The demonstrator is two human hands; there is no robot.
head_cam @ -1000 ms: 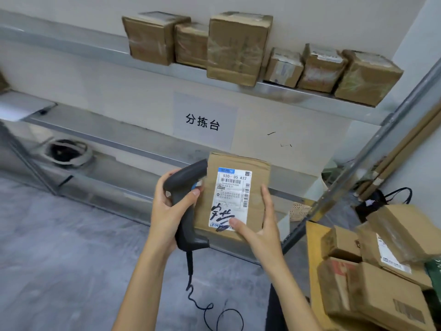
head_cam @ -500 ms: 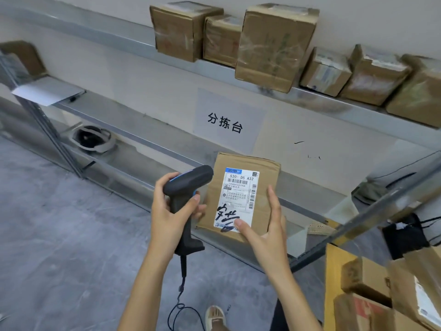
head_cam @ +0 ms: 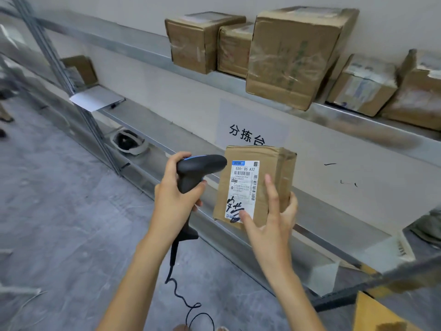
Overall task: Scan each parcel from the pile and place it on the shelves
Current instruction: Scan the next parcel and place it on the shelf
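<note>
A labelled parcel (head_cam: pixel 256 185) was held upright before the shelves (head_cam: pixel 346 115) in the right hand (head_cam: pixel 274 218), its grip closed around it; the scanner (head_cam: pixel 195 173) was gripped by the left hand (head_cam: pixel 174 199), aimed at the label (head_cam: pixel 242 189).

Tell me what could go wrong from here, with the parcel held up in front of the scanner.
The right hand holds the parcel with its thumb on the lower part of the label; if it slides up over the barcode, the scan may fail. The scanner in the left hand trails a coiled cable near the feet, a possible snag. The top shelf already carries parcels overhanging its edge, so space there looks tight.
</note>
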